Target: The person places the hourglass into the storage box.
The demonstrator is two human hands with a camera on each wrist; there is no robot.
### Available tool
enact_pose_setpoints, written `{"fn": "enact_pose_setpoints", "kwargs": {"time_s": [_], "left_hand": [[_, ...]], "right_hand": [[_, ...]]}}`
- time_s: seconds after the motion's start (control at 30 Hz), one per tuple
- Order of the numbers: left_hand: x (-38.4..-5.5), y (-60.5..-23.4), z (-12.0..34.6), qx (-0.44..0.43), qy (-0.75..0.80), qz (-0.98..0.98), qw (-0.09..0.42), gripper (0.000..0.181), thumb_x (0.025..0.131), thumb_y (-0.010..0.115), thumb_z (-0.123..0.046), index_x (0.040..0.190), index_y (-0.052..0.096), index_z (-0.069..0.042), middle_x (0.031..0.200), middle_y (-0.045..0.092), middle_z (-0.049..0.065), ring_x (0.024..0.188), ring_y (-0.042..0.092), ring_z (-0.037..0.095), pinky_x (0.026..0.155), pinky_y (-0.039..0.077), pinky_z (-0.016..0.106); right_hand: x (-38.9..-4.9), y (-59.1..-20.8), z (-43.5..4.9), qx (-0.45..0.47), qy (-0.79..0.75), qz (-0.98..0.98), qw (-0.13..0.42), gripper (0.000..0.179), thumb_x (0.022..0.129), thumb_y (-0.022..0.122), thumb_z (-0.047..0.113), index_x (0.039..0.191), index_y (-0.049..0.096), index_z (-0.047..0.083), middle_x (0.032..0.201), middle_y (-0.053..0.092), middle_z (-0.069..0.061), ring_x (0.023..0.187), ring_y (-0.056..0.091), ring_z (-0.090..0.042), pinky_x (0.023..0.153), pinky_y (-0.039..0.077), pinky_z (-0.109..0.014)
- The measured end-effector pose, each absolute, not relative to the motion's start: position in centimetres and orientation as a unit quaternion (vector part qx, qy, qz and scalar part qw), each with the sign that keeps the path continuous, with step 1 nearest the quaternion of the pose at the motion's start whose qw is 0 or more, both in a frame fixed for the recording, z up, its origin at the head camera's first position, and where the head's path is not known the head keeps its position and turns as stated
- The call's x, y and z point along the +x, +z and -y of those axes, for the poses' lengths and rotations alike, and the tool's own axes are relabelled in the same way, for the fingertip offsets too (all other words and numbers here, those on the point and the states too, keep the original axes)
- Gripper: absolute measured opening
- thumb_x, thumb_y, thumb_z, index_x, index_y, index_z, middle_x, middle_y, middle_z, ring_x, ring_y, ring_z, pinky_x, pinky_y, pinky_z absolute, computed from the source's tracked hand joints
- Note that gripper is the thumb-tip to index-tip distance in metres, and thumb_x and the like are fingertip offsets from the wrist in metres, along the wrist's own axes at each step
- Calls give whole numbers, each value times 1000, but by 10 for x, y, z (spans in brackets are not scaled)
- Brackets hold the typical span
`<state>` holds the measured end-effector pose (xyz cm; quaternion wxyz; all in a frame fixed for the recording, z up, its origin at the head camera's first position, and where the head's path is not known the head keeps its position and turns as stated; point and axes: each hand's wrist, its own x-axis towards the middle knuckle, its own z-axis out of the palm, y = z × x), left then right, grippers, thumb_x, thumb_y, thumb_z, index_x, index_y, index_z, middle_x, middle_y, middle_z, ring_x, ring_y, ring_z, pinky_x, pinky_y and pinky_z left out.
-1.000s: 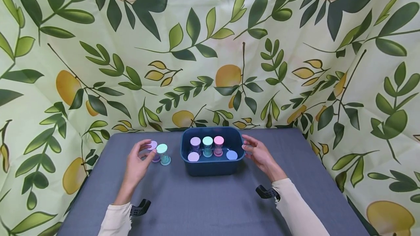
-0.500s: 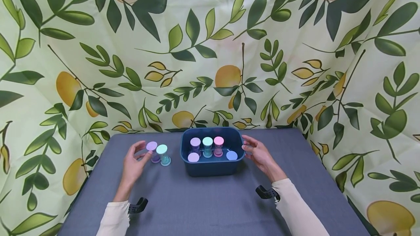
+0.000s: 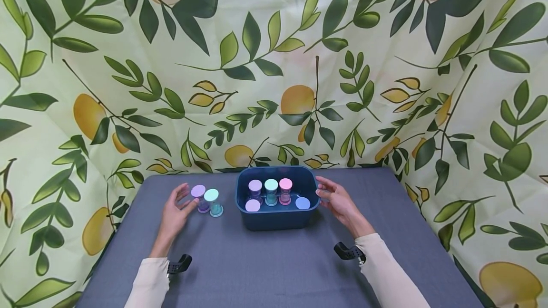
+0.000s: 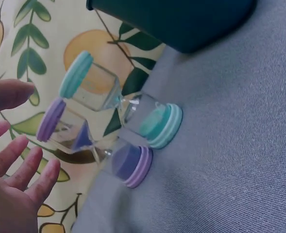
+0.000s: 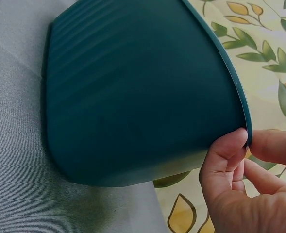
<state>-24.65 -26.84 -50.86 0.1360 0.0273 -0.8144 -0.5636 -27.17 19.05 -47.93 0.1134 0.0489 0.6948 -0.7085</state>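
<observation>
A purple hourglass (image 3: 199,194) and a mint-green hourglass (image 3: 211,198) stand upright side by side on the table, left of a dark blue bin (image 3: 274,221). My left hand (image 3: 173,213) is just left of the purple one, thumb and fingers spread apart. In the left wrist view, a gap shows between those fingers (image 4: 28,170) and the purple lid (image 4: 51,119). My right hand (image 3: 340,203) pinches the bin's right rim; the right wrist view shows the thumb (image 5: 230,145) against the wall at the rim (image 5: 237,90).
Inside the bin stand a purple hourglass (image 3: 255,187), a mint one (image 3: 270,188) and a pink one (image 3: 285,187) at the back. A pale lilac lid (image 3: 252,205) and a blue lid (image 3: 302,203) show at its front corners. Leaf-patterned cloth (image 3: 257,70) rises behind the grey table (image 3: 274,270).
My left hand has drawn back to the left, off the purple hourglass, so its lid now shows fully. The right hand and the bin have stayed put.
</observation>
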Motion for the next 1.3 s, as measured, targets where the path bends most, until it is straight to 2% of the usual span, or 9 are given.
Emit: {"fn": "enact_pose_setpoints", "kwargs": {"time_s": [0.1, 0.2, 0.4, 0.53, 0.87, 1.0, 1.1, 1.17, 1.3], "left_hand": [[-250, -511, 270, 27, -573, 809, 126, 65, 88, 71, -5, 146, 39, -4, 149, 43, 21, 136, 44, 34, 91, 42, 4], [-252, -514, 271, 25, -576, 808, 119, 67, 88, 71, -6, 146, 38, -2, 149, 42, 21, 137, 43, 35, 92, 42, 5], [-256, -517, 271, 31, -578, 810, 99, 68, 89, 69, -5, 147, 35, -1, 150, 41, 22, 139, 40, 37, 109, 41, 41], [-258, -519, 270, 32, -587, 804, 93, 68, 90, 68, -3, 148, 33, 0, 150, 39, 24, 140, 38, 39, 112, 36, 50], [-264, -525, 270, 37, -592, 801, 85, 68, 89, 67, -1, 148, 33, 2, 150, 39, 25, 136, 41, 38, 111, 38, 46], [-267, -528, 270, 40, -588, 803, 84, 68, 89, 67, -2, 148, 34, 1, 148, 41, 24, 134, 43, 36, 103, 45, 24], [-268, -529, 270, 41, -587, 804, 80, 67, 89, 68, -2, 148, 35, 0, 147, 42, 23, 133, 44, 34, 93, 42, 9], [-269, -529, 270, 40, -588, 804, 78, 67, 89, 68, -3, 148, 35, -1, 147, 42, 22, 133, 44, 33, 95, 42, 11], [-269, -529, 269, 38, -592, 801, 79, 66, 90, 66, -1, 148, 34, 0, 145, 43, 24, 130, 45, 30, 108, 41, 33]], "right_hand": [[-271, -480, -191, 43, -705, -699, 113, 51, 100, 53, 7, 149, 42, 13, 115, 45, -3, 98, 49, -17, 78, 50, -26], [-271, -480, -191, 46, -707, -696, 112, 50, 99, 53, 6, 148, 43, 13, 114, 45, -4, 98, 49, -17, 78, 50, -26], [-271, -479, -190, 52, -708, -695, 112, 50, 100, 53, 6, 148, 43, 14, 115, 45, -3, 98, 50, -16, 77, 50, -26], [-271, -479, -190, 52, -707, -696, 110, 51, 99, 53, 7, 148, 42, 14, 115, 45, -3, 99, 50, -17, 78, 50, -26], [-271, -479, -190, 52, -704, -700, 107, 51, 99, 54, 6, 148, 43, 13, 115, 46, -4, 98, 50, -17, 78, 50, -25], [-271, -479, -190, 56, -705, -699, 108, 51, 99, 55, 7, 148, 43, 14, 114, 46, -3, 99, 50, -17, 78, 50, -26], [-271, -479, -189, 59, -704, -700, 110, 51, 99, 55, 7, 147, 44, 15, 115, 46, -3, 100, 49, -18, 78, 50, -27], [-271, -480, -189, 62, -704, -699, 109, 50, 99, 55, 6, 147, 45, 16, 115, 46, -3, 100, 49, -18, 78, 50, -27], [-271, -479, -189, 58, -705, -698, 111, 50, 99, 54, 6, 147, 44, 15, 115, 46, -3, 97, 49, -17, 78, 50, -27]]}}
